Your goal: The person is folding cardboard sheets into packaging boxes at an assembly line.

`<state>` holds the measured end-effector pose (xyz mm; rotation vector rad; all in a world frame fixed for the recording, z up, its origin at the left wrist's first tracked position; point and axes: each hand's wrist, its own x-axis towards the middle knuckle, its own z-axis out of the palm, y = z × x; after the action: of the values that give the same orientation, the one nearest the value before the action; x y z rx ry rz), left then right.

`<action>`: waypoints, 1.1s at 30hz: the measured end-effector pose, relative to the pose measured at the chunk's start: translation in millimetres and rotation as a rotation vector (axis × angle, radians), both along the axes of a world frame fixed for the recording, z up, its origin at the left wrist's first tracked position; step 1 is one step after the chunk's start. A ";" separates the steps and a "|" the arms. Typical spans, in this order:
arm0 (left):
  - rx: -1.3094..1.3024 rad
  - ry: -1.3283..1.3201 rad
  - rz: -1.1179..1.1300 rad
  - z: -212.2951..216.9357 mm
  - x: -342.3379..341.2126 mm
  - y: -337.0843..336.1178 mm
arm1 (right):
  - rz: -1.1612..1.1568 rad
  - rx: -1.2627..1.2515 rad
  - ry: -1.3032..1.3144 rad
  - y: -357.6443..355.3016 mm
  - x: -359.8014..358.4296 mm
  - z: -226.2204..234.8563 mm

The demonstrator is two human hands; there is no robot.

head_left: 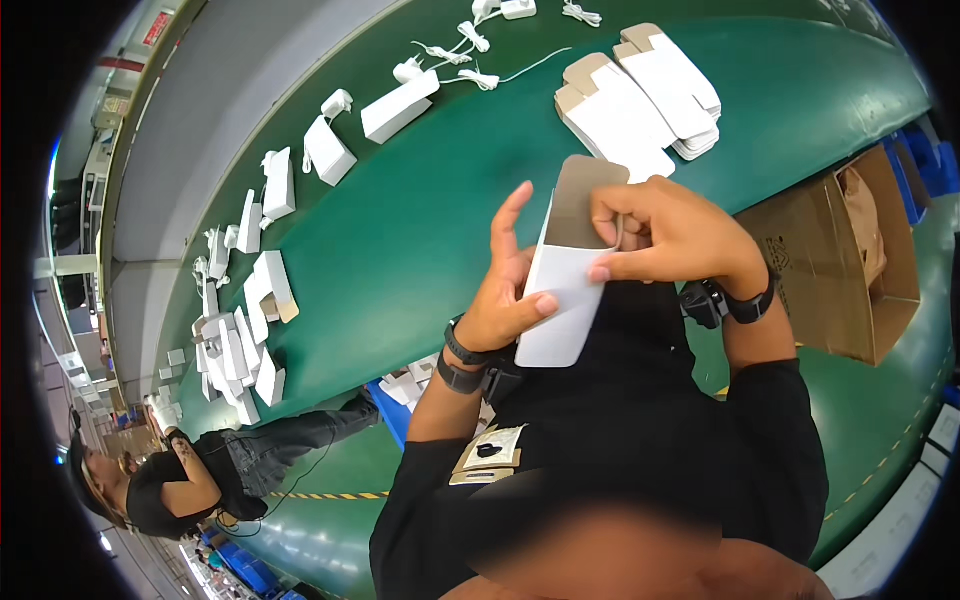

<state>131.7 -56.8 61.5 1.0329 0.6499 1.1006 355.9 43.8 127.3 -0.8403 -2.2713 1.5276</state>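
A small white carton point(566, 310) with a grey-brown inside is held in front of my chest, its flap pointing up and away. My left hand point(503, 292) grips its left side, thumb on the white face and one finger sticking up. On the carton's upper right edge, my right hand point(680, 235) has its thumb against the white face and its other fingers curled at the brown flap. Two piles of flat white cartons, a left pile point(618, 120) and a right pile point(672, 85), lie on the green table just beyond my hands.
The green tabletop point(400, 250) curves around me. Along its far and left side are standing white boxes point(398, 107), white plug adapters point(475, 38) with coiled cables, and a heap of boxes point(235, 355). An open brown cardboard box point(830, 270) stands at right. A person point(190, 480) works at far left.
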 end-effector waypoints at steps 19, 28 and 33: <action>0.096 0.024 0.271 -19.7 34.9 -0.2 | -0.278 0.462 0.462 -28.7 -9.2 -56.7; 0.164 0.136 0.274 -10.8 39.2 -2.1 | -0.264 0.245 0.585 -26.2 -1.9 -55.3; 0.137 0.174 0.226 -5.4 35.5 -4.3 | -0.355 -0.064 0.699 -35.4 -8.0 -49.6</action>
<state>167.3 -61.1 56.1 1.2042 0.8560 1.2745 347.9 8.4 77.7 -0.5576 -1.4937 1.4343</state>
